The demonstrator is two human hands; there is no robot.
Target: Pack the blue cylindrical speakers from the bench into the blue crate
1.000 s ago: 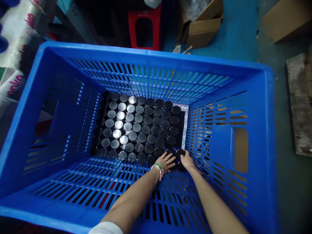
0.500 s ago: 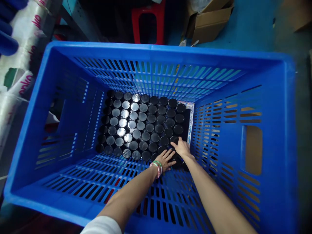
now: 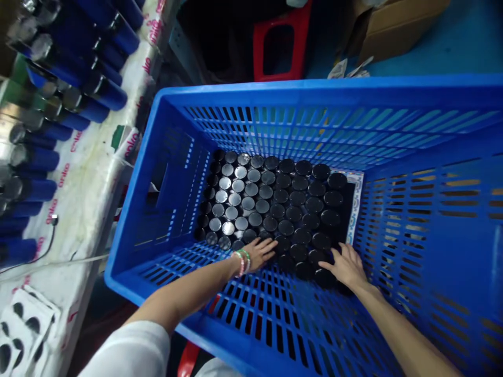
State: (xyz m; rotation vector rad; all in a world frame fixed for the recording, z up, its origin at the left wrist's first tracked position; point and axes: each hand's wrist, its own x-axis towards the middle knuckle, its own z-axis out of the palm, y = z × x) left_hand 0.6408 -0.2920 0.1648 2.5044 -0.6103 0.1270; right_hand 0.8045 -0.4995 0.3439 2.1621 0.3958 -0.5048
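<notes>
Rows of black round-topped containers (image 3: 280, 196) stand upright on the floor of a large blue crate (image 3: 236, 90). My left hand (image 3: 260, 253), with pink and green bead bracelets (image 3: 242, 262) at the wrist, lies over containers at the near side, fingers spread and holding nothing. Farther right, my right hand (image 3: 349, 265) rests at the near right end of the rows, its fingers apart and nothing gripped. A patterned white strip (image 3: 354, 208) shows between the rows and the crate's right wall. The hands are apart.
At the left is a table (image 3: 92, 173) covered in printed wrap, bearing many blue cylinders (image 3: 104, 92), a cable and white sheets with black circles (image 3: 27, 324). Beyond the crate are a red stool (image 3: 257, 52) and a cardboard box (image 3: 404, 29).
The view has swung left, showing more of the table. My hands have moved apart, the left one leftward along the rows, the right one nearer the crate's near right corner.
</notes>
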